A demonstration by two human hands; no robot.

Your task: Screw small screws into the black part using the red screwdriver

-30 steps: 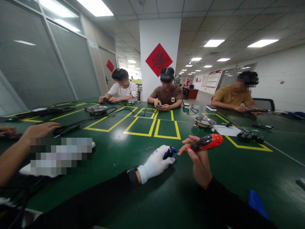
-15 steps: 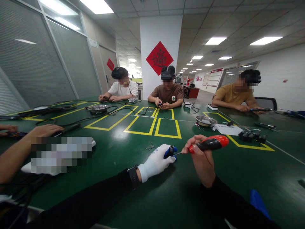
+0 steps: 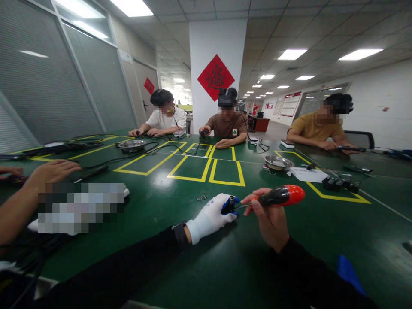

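Note:
My left hand (image 3: pixel 212 218), in a white glove with blue fingertips, is closed around a small black cylindrical part (image 3: pixel 229 205) just above the green table. The glove hides most of that part. Bare, my right hand (image 3: pixel 271 223) grips a red and black screwdriver (image 3: pixel 279 195) by the front of its handle. The screwdriver's shaft points left and reaches the part in the glove; its tip is hidden there. Beyond the left hand lies a small pile of screws (image 3: pixel 202 198) on the table.
Across the green table (image 3: pixel 180 274) sit several people. A metal bowl (image 3: pixel 278 162), white paper (image 3: pixel 308 174) and black parts (image 3: pixel 337 183) lie right. Another bowl (image 3: pixel 131 146) and cables lie left. A person's arm (image 3: pixel 22 201) reaches in from the left beside a blurred-out white object (image 3: pixel 126 193).
My right hand has turned about the screwdriver, with its fingers lower and the handle slightly left. The left hand stays almost still. A person opposite has moved their hands apart.

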